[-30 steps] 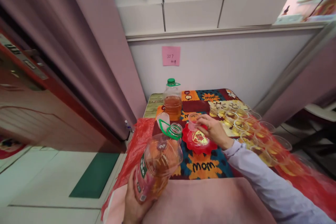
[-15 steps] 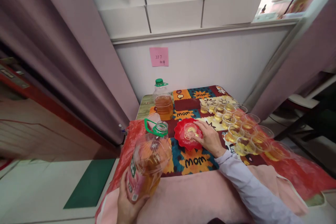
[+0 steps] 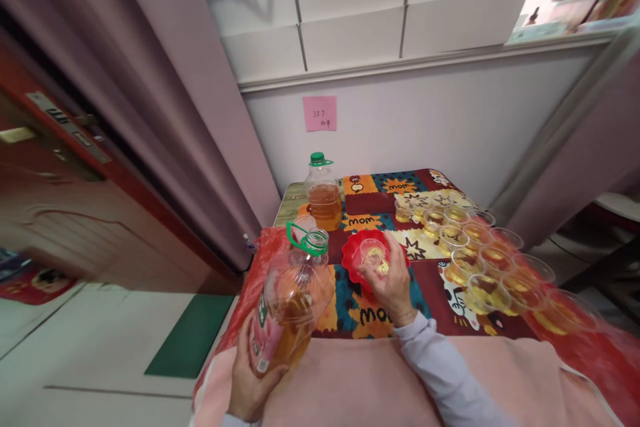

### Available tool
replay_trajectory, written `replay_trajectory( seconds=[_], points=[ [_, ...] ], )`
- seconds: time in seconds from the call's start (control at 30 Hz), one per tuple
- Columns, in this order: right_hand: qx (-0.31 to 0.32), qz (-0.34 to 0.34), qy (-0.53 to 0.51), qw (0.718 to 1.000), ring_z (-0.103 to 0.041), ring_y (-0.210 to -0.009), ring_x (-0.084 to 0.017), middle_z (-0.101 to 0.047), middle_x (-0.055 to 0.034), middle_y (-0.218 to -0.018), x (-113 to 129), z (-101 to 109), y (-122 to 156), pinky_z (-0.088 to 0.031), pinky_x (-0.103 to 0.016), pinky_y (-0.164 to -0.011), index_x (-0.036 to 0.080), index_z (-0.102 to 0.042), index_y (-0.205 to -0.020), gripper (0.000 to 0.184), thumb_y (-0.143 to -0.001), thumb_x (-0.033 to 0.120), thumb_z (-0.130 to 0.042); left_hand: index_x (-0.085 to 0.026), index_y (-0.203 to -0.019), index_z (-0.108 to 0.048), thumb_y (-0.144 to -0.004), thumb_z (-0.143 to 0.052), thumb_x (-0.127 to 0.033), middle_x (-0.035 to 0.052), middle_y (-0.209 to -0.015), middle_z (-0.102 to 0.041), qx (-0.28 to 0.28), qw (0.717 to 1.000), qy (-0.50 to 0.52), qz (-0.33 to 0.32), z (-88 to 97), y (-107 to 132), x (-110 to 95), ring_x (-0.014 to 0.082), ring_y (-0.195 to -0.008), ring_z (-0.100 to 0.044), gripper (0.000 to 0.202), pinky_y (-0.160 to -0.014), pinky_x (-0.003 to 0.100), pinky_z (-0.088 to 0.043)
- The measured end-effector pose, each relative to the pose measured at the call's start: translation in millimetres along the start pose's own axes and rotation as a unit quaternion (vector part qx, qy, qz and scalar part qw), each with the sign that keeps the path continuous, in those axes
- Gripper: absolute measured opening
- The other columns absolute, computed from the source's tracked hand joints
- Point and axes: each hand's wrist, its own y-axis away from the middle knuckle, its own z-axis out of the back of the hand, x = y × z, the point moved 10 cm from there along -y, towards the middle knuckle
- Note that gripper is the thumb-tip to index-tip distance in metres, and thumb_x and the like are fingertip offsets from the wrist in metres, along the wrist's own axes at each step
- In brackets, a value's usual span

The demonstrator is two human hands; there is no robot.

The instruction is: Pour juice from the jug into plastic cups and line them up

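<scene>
My left hand (image 3: pixel 255 373) is wrapped round the lower part of a large clear plastic jug (image 3: pixel 287 310) with amber liquid, a pink label and a green handle ring. The jug leans slightly to the right, its mouth uncapped. In the red scalloped bowl (image 3: pixel 350 260) is a clear plastic cup (image 3: pixel 374 255) with a little pale yellow liquid. My right hand (image 3: pixel 394 283) closes on this cup from the near right side, thumb and fingers round it. The jug's mouth is left of the cup, apart from it.
A second jug (image 3: pixel 324 203) with a green cap stands at the back left. Several clear cups (image 3: pixel 467 263) of yellow liquid are grouped on the right. A pink towel (image 3: pixel 380 380) lies along the front of the patterned tablecloth (image 3: pixel 370 203). A wall rises behind.
The view has swung a little to the left. My right hand has moved from the bowl's right side to its near side, round the cup. The left hand keeps hold of the jug.
</scene>
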Motion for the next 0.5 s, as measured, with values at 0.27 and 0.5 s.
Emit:
replay_trajectory(
  seconds=[0.27,0.5],
  points=[
    [0.338,-0.209,-0.461,0.793,-0.058,-0.152,-0.043,-0.049,-0.0190,-0.173,37.8,-124.5,75.9,-0.050,-0.063,-0.123,0.033,-0.039,-0.171,0.126,-0.068,0.081,-0.095,-0.026,-0.161,-0.049,-0.061,-0.102,-0.055,0.0200,-0.159,-0.065,0.008,0.999,0.027,0.021,-7.5,-3.0,-36.0,0.0499,-0.152,-0.057,0.116,-0.130,0.072,-0.039],
    [0.288,-0.219,-0.489,0.794,-0.061,-0.151,-0.040,-0.043,-0.0176,-0.175,26.5,-108.4,60.5,-0.047,-0.062,-0.125,0.037,-0.028,-0.176,0.128,-0.074,0.078,-0.094,-0.021,-0.157,-0.050,-0.059,-0.102,-0.058,0.0234,-0.158,-0.063,0.025,0.999,-0.018,0.018,-20.6,-16.8,-66.3,0.0487,-0.150,-0.059,0.118,-0.127,0.067,-0.045]
  ],
)
